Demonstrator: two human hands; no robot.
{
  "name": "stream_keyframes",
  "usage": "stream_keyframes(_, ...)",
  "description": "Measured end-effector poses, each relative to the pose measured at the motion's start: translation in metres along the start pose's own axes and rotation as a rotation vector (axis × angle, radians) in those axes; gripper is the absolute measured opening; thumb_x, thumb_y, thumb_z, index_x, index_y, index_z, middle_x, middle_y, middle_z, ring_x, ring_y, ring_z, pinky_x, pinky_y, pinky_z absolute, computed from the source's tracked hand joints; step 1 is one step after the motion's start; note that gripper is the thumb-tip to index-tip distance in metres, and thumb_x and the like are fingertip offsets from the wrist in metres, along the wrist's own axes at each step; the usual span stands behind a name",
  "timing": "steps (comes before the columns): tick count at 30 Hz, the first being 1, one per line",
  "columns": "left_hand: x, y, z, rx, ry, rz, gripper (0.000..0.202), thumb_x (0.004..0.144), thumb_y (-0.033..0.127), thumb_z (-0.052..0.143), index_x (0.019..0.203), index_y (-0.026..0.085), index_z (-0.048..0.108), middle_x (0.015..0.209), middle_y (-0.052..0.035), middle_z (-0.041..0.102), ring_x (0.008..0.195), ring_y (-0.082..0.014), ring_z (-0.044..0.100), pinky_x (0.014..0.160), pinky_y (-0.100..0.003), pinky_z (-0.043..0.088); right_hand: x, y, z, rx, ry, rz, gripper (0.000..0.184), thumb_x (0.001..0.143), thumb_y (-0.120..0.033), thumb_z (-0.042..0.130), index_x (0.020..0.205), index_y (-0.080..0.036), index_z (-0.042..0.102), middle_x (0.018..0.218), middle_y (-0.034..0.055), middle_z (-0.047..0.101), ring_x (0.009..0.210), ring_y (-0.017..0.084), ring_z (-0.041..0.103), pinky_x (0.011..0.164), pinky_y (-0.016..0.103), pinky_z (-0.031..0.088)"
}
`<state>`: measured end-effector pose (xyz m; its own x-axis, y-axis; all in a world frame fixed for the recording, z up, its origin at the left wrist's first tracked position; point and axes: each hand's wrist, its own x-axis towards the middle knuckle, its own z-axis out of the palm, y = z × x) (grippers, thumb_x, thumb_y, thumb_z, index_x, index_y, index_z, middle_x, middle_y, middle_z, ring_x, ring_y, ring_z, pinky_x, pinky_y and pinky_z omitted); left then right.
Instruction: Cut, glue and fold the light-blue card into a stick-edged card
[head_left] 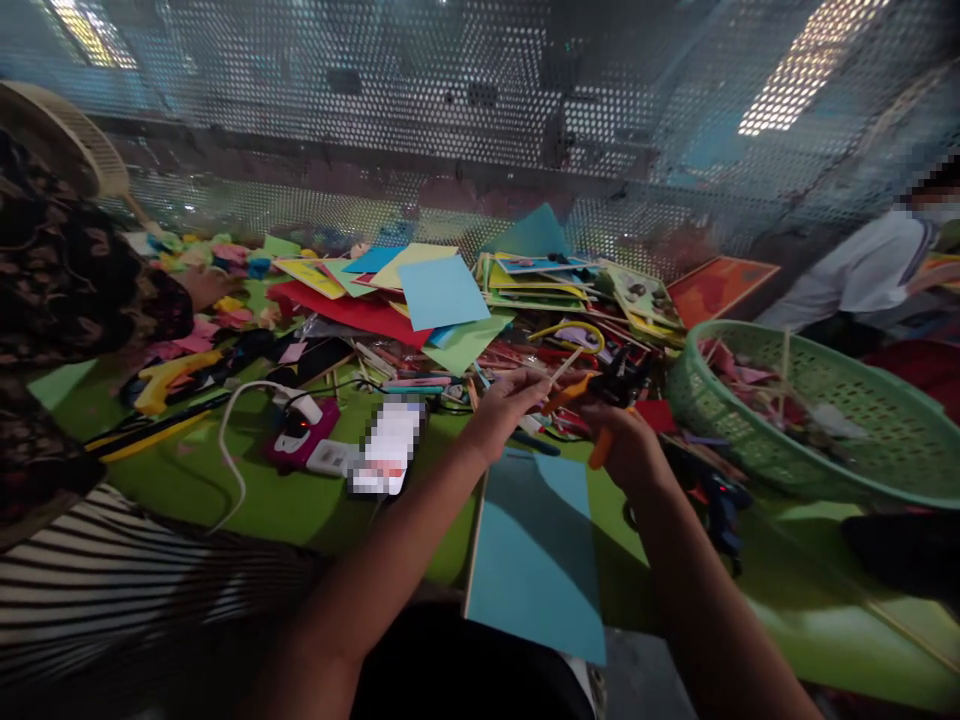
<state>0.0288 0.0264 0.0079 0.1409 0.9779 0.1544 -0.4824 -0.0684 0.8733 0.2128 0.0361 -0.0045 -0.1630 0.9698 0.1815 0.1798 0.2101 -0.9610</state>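
My left hand (514, 400) is closed around a thin pale wooden stick (566, 368), which points up and to the right. Close beside it, my right hand (626, 445) grips an orange-handled cutting tool (602, 447) with dark parts. Its jaws are too dark and blurred to make out, and I cannot tell whether they touch the stick. Below both hands a blue sheet (536, 550) lies at the table's near edge, with a pale strip along its left side. Colored sticks and scraps are heaped just beyond my hands.
A green plastic basket (817, 415) of scraps stands right, near a dark blue glue gun (724, 510). Left are a phone (388, 445) and a power strip (307, 440) with a white cable. Colored paper (442, 290) is piled behind. People sit on both sides.
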Motion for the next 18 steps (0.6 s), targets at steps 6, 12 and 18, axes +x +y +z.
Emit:
stream_keyframes(6,0.001,0.004,-0.006,0.144,0.032,0.062,0.026,0.081,0.045,0.080,0.086,0.021,0.073,0.069,0.0016,0.062,0.061,-0.0124,0.054,0.058,-0.024,0.041,-0.006,-0.010,-0.002,-0.024,-0.026,0.060,0.037,0.075,-0.042,0.074,0.109,-0.028,0.069,0.100,0.0021,0.074,0.095,0.024,0.068,0.091,0.040,0.055)
stream_keyframes(12,0.000,0.008,-0.004,0.283,0.023,0.112,0.024,0.084,0.042,0.078,0.085,0.019,0.070,0.075,0.0007,0.065,0.071,-0.0146,0.059,0.070,-0.026,0.047,-0.007,-0.012,0.004,-0.233,-0.127,0.016,0.033,0.078,-0.037,0.068,0.108,-0.024,0.064,0.101,0.0030,0.070,0.097,0.025,0.063,0.094,0.040,0.050)
stream_keyframes(18,-0.002,0.001,-0.006,0.440,0.026,0.108,0.021,0.088,0.038,0.073,0.086,0.018,0.067,0.075,0.0016,0.065,0.072,-0.0144,0.059,0.068,-0.025,0.045,-0.010,-0.018,0.007,-0.339,-0.155,0.012,0.032,0.079,-0.036,0.065,0.108,-0.024,0.065,0.096,0.0027,0.069,0.097,0.026,0.062,0.093,0.037,0.046)
